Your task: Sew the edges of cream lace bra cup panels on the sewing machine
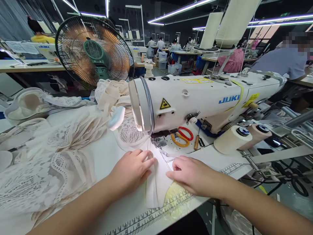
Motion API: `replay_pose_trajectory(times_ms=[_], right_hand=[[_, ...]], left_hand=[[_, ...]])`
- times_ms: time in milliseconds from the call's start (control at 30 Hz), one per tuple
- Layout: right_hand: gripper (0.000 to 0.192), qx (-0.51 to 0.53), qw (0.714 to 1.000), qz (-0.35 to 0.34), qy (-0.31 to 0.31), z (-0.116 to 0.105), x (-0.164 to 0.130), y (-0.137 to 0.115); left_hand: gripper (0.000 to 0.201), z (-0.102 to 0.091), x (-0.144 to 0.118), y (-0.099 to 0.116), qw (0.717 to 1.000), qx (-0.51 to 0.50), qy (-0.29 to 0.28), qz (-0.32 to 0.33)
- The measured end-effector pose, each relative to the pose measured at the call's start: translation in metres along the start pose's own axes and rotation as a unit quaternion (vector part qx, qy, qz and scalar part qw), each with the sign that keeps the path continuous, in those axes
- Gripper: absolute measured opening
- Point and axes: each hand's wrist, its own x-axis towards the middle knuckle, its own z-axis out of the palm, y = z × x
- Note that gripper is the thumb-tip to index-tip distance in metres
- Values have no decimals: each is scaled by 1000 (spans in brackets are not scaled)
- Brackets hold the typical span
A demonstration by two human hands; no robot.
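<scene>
- Lace cup piece [132,130] lay flat under the head of the white sewing machine [181,106], its inner edge close by the presser foot area, which was partly hidden.
- White strip [152,192] ran from beside the needle area down toward the near edge of the table [102,195], between the two hands.
- Left hand [133,169] rested palm down on the white fabric just in front of the machine, fingers bent and slightly spread, their tips on the strip; whether the thumb pinched any cloth could not be told.
- Right hand [195,176] lay across from it, fingers curled, thumb and forefinger a narrow gap apart at the right edge of the white fabric; a firm grip on it could not be made out.
- Red-handled scissors [186,133] and a yellow-handled pair [179,140] sat behind the hands, with a wooden-handled tool [196,142] and a small dark blade [201,142] to their right.
- Two thread cones [232,139] leaned beside the machine's base.
- Pale lace pieces [49,169] covered the table's left side in a loose heap.
- Measuring tape markings [151,218] lined the near edge, below both hands.
- Large fan [94,54] stood beyond the heap; a co-worker in a light blue top [281,62] was at far right.
</scene>
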Motion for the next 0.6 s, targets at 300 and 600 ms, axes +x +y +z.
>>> replay_pose_trajectory(times_ms=[300,600], right_hand=[[19,-25,999,7,-28,-3,16,5],[25,-46,998,25,-34,-6,30,7]], left_hand=[[29,1,8,-20,998,62,28,-1],[31,0,17,-31,996,86,5,-21]])
